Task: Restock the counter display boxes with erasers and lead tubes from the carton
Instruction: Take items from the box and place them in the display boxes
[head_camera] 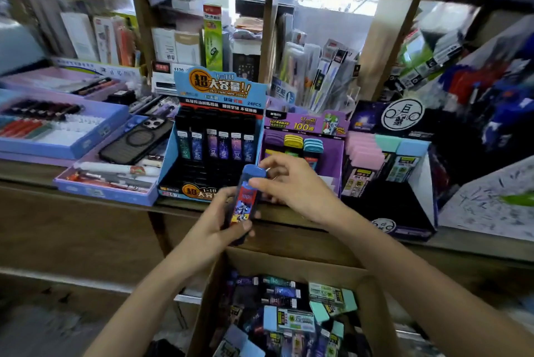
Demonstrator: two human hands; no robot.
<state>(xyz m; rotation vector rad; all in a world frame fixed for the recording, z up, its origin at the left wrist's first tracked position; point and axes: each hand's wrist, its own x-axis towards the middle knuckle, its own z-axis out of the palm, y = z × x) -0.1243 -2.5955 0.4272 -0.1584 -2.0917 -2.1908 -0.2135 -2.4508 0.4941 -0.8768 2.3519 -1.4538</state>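
Left hand (216,225) grips the lower end of a blue-capped lead tube (246,200), held near upright. Right hand (291,186) pinches the tube just under its cap. Directly below both hands is the carton (289,262) of tubes and erasers. Just beyond them are a blue display box (169,160) and a purple display box (332,151).

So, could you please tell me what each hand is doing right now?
Left hand: grips the lead tube by its lower end.
Right hand: pinches the tube near its cap.
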